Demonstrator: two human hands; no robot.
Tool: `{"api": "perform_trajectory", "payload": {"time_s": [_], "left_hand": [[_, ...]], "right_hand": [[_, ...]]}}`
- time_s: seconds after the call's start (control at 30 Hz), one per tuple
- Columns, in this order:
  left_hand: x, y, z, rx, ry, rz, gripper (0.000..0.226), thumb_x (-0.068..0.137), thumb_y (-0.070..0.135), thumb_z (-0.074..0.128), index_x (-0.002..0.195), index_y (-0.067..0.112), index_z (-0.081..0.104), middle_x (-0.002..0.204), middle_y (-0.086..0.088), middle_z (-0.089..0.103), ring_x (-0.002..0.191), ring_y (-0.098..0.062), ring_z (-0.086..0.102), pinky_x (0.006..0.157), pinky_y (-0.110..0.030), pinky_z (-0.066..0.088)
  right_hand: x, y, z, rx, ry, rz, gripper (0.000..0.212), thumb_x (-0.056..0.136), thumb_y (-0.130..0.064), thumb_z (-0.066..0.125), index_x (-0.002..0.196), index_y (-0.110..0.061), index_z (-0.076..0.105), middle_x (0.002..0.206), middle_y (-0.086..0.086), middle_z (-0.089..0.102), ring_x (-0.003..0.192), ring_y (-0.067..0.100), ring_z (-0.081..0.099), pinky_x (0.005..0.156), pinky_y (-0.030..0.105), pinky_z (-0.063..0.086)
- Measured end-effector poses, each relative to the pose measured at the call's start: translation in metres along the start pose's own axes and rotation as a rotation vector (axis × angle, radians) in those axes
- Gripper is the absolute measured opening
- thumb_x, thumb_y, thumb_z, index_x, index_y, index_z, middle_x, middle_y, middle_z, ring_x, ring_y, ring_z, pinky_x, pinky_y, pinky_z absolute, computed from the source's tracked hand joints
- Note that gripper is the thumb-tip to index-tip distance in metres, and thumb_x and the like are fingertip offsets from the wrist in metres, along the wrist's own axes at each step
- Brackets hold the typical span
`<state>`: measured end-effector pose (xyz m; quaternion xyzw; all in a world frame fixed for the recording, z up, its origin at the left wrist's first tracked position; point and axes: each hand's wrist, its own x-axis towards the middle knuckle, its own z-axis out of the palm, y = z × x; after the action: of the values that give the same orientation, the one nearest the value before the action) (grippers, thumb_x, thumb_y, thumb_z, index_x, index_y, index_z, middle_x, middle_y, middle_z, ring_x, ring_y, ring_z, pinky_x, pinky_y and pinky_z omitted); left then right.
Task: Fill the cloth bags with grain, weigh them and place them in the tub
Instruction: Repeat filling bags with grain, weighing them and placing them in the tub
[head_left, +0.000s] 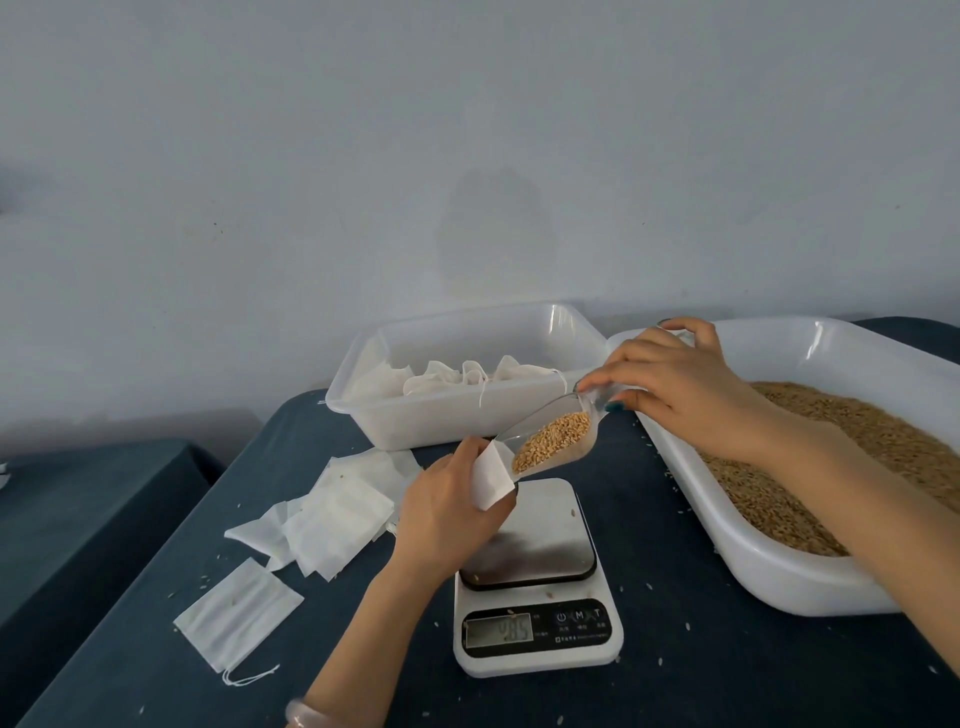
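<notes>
Grain (553, 440) may miss the bag (491, 475) pinched in the left hand (447, 514) if the right hand (680, 384) tips its gripped scoop (524, 428) hastily.

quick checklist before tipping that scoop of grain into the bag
1. left hand grips the cloth bag: ok
2. right hand holds the scoop, loaded with grain: ok
3. scoop lip at the bag's top edge: ok
4. bag mouth open wide enough: cannot tell, its own flap hides it
5. scale display zeroed: cannot tell, digits blurred
6. tub has room for another bag: ok
</notes>
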<state>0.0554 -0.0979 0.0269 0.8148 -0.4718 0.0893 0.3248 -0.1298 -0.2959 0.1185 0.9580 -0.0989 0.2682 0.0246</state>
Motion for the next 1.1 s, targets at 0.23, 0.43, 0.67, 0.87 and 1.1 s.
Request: {"api": "perform_trajectory", "payload": {"time_s": [0.23,0.43,0.67,0.87,1.1], "left_hand": [[0.001,0.002,-0.002,0.002,-0.028,-0.007,0.040,0.086,0.046,0.066,0.116,0.028,0.047,0.095,0.004,0.068,0.085,-0.022,0.065,0.070,-0.040,0.055],[0.002,0.001,-0.004,-0.016,-0.020,-0.007,0.039,0.086,0.043,0.066,0.116,0.027,0.047,0.093,0.006,0.065,0.083,-0.021,0.063,0.067,-0.035,0.053],[0.001,0.001,-0.004,-0.048,-0.020,-0.007,0.039,0.087,0.044,0.065,0.117,0.028,0.045,0.097,0.009,0.064,0.085,-0.017,0.062,0.070,-0.038,0.055],[0.002,0.001,-0.004,-0.116,-0.026,-0.018,0.038,0.087,0.043,0.065,0.114,0.032,0.042,0.096,0.014,0.058,0.089,-0.015,0.061,0.072,-0.037,0.056],[0.001,0.002,-0.005,-0.196,-0.040,-0.020,0.037,0.083,0.048,0.061,0.110,0.039,0.038,0.095,0.025,0.054,0.086,-0.009,0.059,0.064,-0.025,0.051]], "right_hand": [[0.009,-0.011,-0.004,-0.085,0.043,-0.047,0.028,0.092,-0.032,0.061,0.118,-0.042,0.066,0.102,-0.019,0.062,0.110,0.009,0.051,0.107,0.038,0.010],[0.013,-0.015,-0.010,-0.120,0.067,-0.072,0.027,0.092,-0.031,0.062,0.117,-0.041,0.067,0.103,-0.016,0.064,0.110,0.013,0.054,0.106,0.040,0.012],[0.015,-0.017,-0.015,-0.167,0.102,-0.094,0.028,0.090,-0.028,0.066,0.114,-0.041,0.069,0.102,-0.014,0.066,0.108,0.017,0.056,0.104,0.042,0.013],[0.017,-0.017,-0.021,-0.200,0.168,-0.141,0.027,0.088,-0.027,0.066,0.111,-0.039,0.070,0.098,-0.012,0.066,0.103,0.018,0.058,0.103,0.044,0.016],[0.022,-0.020,-0.024,-0.237,0.189,-0.171,0.029,0.086,-0.024,0.070,0.111,-0.038,0.071,0.097,-0.011,0.065,0.102,0.018,0.058,0.104,0.043,0.015]]}}
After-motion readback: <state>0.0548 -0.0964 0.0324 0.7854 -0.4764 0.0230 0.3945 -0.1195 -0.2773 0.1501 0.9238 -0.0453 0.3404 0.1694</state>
